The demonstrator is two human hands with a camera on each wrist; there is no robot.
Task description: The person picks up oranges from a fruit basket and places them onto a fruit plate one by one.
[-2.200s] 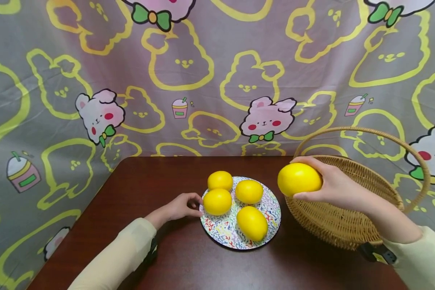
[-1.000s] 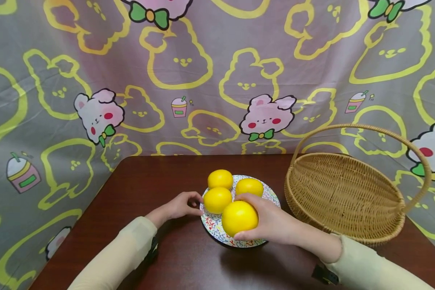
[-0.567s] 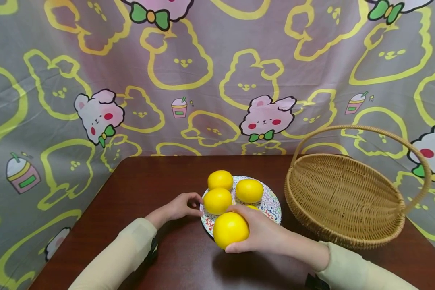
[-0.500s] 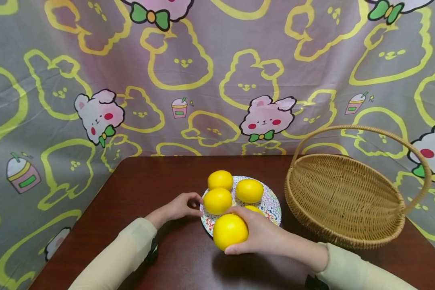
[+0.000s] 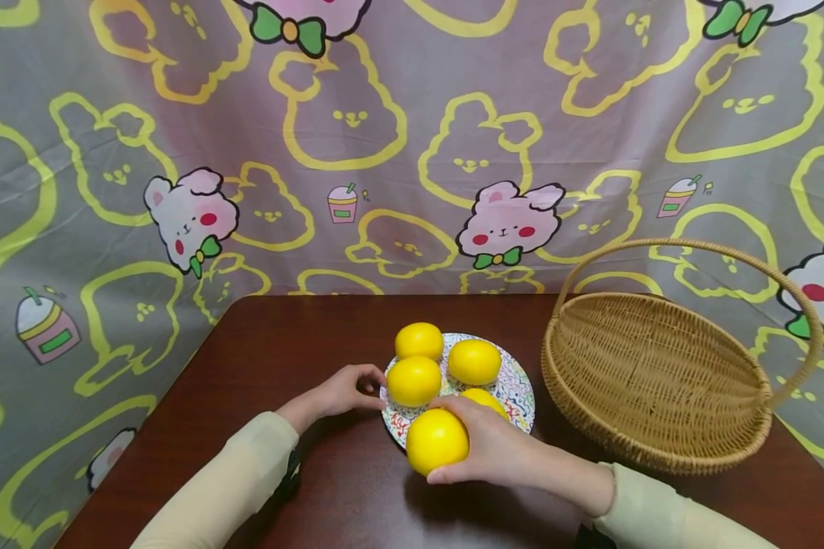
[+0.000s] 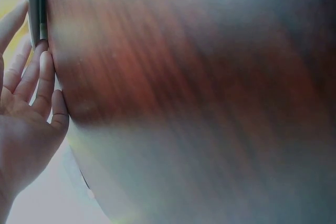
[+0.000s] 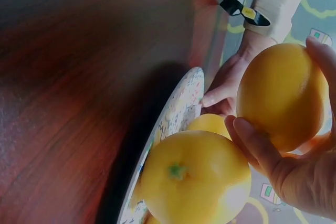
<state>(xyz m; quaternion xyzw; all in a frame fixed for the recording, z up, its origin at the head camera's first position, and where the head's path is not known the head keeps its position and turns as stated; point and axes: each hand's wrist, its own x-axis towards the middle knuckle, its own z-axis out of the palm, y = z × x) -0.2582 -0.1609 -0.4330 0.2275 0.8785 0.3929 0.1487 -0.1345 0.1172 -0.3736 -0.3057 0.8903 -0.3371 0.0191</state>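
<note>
My right hand (image 5: 497, 446) grips a yellow lemon (image 5: 437, 442), fingers over its top and thumb below. It holds the lemon above the front edge of a round plate (image 5: 515, 385) with a colourful squiggle pattern. Several more lemons (image 5: 474, 361) lie on the plate; one of them (image 5: 486, 401) is partly hidden behind my right hand. In the right wrist view, a plate lemon (image 7: 197, 177) shows a green stem end beside the held lemon (image 7: 283, 97). My left hand (image 5: 346, 389) is at the plate's left rim, its fingers extended against the edge in the left wrist view.
A wicker basket (image 5: 659, 381) with a tall arched handle stands to the right of the plate, nothing visible inside. The dark brown table (image 5: 302, 328) ends at a cartoon-print curtain (image 5: 412, 152) behind.
My right hand has carried the lemon from beside the basket leftward across the plate to its front edge, slowing over the last half second. My left hand has stayed at the rim.
</note>
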